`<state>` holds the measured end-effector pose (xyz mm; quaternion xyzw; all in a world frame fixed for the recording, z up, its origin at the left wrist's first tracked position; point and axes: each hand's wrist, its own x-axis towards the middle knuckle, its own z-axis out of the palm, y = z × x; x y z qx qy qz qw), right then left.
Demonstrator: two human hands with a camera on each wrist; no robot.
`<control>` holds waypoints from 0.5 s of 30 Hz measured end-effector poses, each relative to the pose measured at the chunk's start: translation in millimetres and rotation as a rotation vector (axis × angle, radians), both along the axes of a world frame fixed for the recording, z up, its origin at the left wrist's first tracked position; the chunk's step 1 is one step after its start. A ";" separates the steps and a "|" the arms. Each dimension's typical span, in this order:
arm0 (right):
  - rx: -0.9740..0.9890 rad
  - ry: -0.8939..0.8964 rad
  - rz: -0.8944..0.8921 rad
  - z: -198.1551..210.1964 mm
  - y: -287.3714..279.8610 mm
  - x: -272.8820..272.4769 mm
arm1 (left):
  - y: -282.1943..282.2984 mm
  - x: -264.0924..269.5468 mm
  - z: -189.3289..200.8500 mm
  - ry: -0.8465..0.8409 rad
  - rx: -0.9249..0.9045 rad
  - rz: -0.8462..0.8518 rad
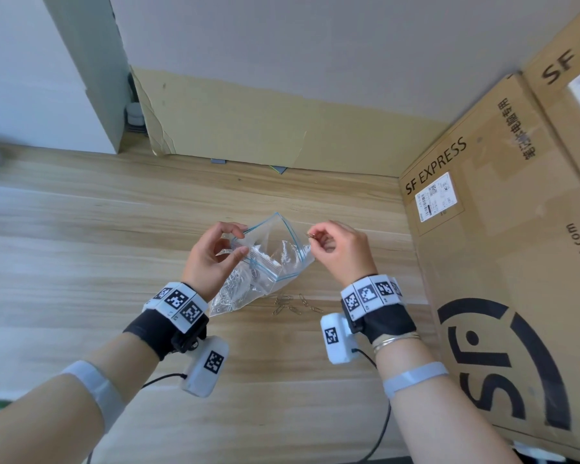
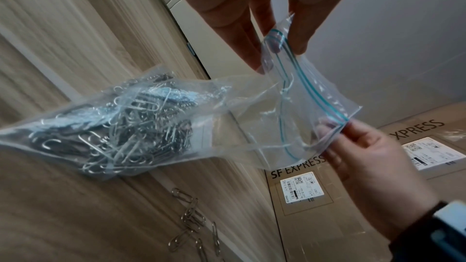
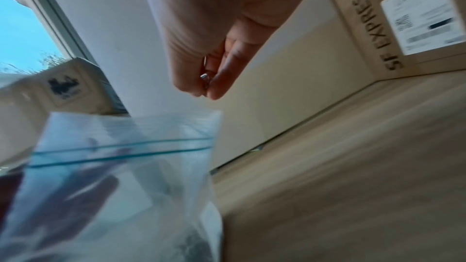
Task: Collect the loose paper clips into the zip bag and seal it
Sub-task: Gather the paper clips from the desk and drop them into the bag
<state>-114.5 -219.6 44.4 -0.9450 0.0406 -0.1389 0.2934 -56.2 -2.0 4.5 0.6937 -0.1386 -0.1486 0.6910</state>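
Zip bag [image 2: 252,119] open; left-wrist view shows clips [image 2: 111,127] inside.

Both forearms reach out level, wrists raised. The left hand [image 1: 211,251] has thumb and fingers pinched around the zip bag [image 1: 268,259] rim. The right hand [image 1: 340,249] is curled, fingertips pinching paper clips [image 1: 310,234] at the bag's other corner.
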 end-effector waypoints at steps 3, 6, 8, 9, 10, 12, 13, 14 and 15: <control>0.060 -0.016 0.105 1.2 19.0 10.1 | -2.1 -0.1 2.1 -0.013 -0.001 -0.004; 0.130 0.030 0.142 0.7 24.1 11.5 | -0.9 -0.2 3.0 -0.025 0.007 -0.007; 0.145 0.009 0.104 1.2 16.6 8.0 | 0.9 -0.3 2.4 -0.020 0.006 -0.007; 0.137 -0.004 0.071 0.5 11.2 5.4 | 1.8 -0.1 1.8 -0.016 0.007 -0.005; 0.125 -0.010 0.033 -1.7 5.4 2.4 | 2.2 0.0 1.5 -0.014 0.007 0.000; 0.116 0.059 -0.041 -10.2 -6.6 -5.0 | 2.1 -0.5 2.3 -0.015 0.001 0.006; 0.123 0.154 -0.065 -15.7 -11.3 -10.0 | 1.8 -1.3 3.1 -0.015 -0.003 0.004; 0.131 0.271 -0.077 -22.2 -15.0 -15.9 | 1.0 -1.9 3.8 -0.013 -0.002 0.000; 0.141 0.373 -0.086 -28.9 -17.6 -22.5 | 0.5 -2.7 4.1 -0.011 -0.002 -0.002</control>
